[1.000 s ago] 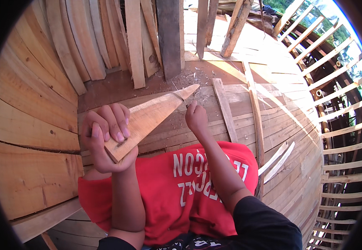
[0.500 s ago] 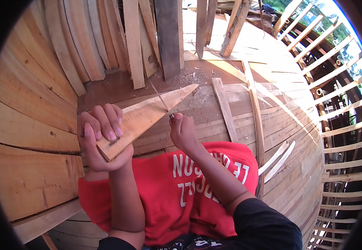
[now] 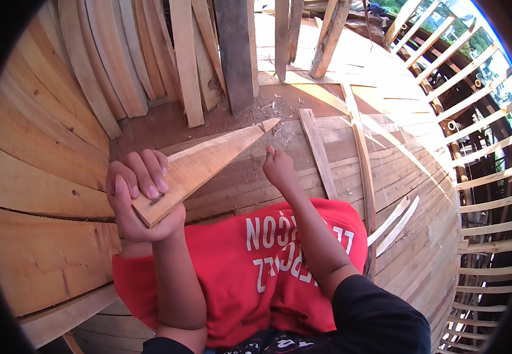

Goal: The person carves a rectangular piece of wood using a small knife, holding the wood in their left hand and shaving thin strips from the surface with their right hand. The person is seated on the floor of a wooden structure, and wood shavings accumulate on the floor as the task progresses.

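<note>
**Right hand pulls back from the wedge tip**

Our left hand (image 3: pixel 144 200) keeps gripping the wide end of the wooden wedge (image 3: pixel 209 162), tip toward the planks (image 3: pixel 350 171). Our right hand (image 3: pixel 278 168), clenched, has drawn back from the tip, so the cutting pauses.

The person wears red shorts (image 3: pixel 250 277) with white block lettering printed across the front. A black sleeve (image 3: pixel 380 312) covers the right upper arm down to the elbow. Both forearms are bare, and so are the hands, with no gloves, rings, watch or bands visible on them.
</note>
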Demonstrator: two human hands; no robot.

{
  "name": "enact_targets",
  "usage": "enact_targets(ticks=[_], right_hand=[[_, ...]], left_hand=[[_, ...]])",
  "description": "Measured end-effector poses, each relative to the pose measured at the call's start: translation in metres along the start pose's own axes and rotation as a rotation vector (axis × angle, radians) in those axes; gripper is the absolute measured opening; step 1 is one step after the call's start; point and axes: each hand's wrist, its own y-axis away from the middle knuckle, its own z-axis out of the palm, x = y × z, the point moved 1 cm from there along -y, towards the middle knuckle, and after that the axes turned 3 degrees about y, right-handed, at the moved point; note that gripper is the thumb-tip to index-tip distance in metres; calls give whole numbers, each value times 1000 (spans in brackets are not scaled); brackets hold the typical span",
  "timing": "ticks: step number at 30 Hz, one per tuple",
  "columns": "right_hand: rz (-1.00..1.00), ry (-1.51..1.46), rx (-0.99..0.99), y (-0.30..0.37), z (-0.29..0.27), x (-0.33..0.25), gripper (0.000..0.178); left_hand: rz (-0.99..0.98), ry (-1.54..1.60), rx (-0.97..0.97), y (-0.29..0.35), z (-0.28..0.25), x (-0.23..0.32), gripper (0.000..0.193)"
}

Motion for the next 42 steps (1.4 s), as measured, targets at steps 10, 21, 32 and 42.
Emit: enact_targets(ticks=[10, 21, 32, 42], right_hand=[[-211, -328, -290, 35, -35, -54, 53], [-440, -283, -622, 82, -92, -98, 44], [-120, -284, -415, 78, -41, -52, 57], [-49, -423, -295, 104, -89, -94, 65]], left_hand=[[59, 57, 60, 0, -1, 13, 24], [77, 40, -74, 4, 51, 114, 23], [417, -245, 64, 1, 71, 95, 48], [355, -503, 443, -46, 112, 63, 28]])
